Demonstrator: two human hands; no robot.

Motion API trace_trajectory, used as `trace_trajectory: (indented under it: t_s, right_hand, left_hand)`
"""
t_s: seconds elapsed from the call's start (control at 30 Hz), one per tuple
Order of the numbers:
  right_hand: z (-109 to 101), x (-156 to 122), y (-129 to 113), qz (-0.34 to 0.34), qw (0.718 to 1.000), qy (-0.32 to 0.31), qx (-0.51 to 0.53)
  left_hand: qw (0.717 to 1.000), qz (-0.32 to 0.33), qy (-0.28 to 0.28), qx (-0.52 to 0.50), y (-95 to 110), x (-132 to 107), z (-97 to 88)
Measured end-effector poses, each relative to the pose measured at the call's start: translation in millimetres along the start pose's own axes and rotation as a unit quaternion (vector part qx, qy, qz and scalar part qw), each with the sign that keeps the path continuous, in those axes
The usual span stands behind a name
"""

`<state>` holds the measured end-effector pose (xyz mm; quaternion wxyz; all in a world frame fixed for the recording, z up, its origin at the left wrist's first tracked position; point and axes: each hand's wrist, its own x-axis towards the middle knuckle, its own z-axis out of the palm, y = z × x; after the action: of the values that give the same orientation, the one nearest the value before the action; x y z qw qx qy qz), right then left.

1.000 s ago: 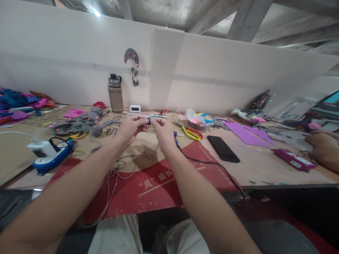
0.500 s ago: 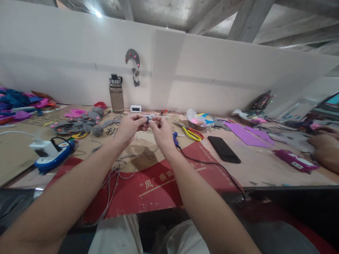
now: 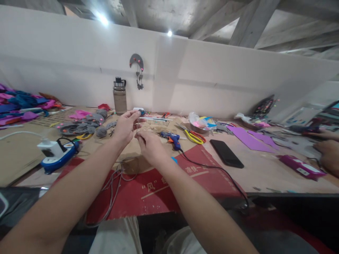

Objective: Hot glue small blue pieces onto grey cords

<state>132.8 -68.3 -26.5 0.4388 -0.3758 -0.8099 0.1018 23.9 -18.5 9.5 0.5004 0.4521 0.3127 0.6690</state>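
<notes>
My left hand is raised over the cardboard, its thumb and fingertips pinching a small dark blue-grey piece. Just below it, my right hand has its fingers closed on a thin grey yarn that seems to run up towards the left hand. Loose loops of the yarn lie on the red part of the cardboard under my wrists. A blue glue gun rests to the right of my right hand, its cord trailing to the table edge. Grey felt pieces with pink dots and a grey yarn ball lie on the left.
Yellow-handled scissors, a black phone and purple sheets are on the right. A blue-and-white power strip sits at left. A bottle stands by the partition. Another person's hand is at far right.
My hands were together at the small piece. Now my right hand has dropped below the left along the yarn, and my left hand holds the piece higher. The glue gun shows more fully.
</notes>
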Motion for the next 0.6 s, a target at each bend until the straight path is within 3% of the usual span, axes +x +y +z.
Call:
trace_trajectory:
  t_s: [0.1, 0.23, 0.33, 0.37, 0.47, 0.53, 0.6]
  right_hand:
    - [5, -1, 3, 0.053, 0.994, -0.079, -0.050]
    - [-2, -2, 12, 0.112, 0.975, -0.149, -0.124]
    - [-23, -4, 28, 0.133, 0.970, -0.132, -0.152]
    - [-32, -5, 35, 0.154, 0.969, -0.101, -0.166]
    - [-55, -11, 56, 0.268, 0.924, -0.011, -0.272]
    - [-62, -16, 68, 0.322, 0.889, -0.012, -0.327]
    - [-62, -21, 76, 0.353, 0.881, -0.053, -0.311]
  left_hand:
    - [0.999, -0.037, -0.009, -0.019, 5, 1, -1.4]
    - [0.999, -0.025, -0.008, -0.037, 6, 6, -6.1]
    - [0.999, -0.014, 0.011, -0.038, 4, 10, -11.0]
    - [0.999, -0.013, 0.015, -0.041, 4, 12, -12.4]
    - [0.998, -0.018, 0.025, -0.046, 3, 14, -15.6]
    - [0.998, -0.021, 0.030, -0.043, 2, 14, -16.7]
    - [0.999, -0.020, 0.033, -0.036, 2, 14, -17.3]
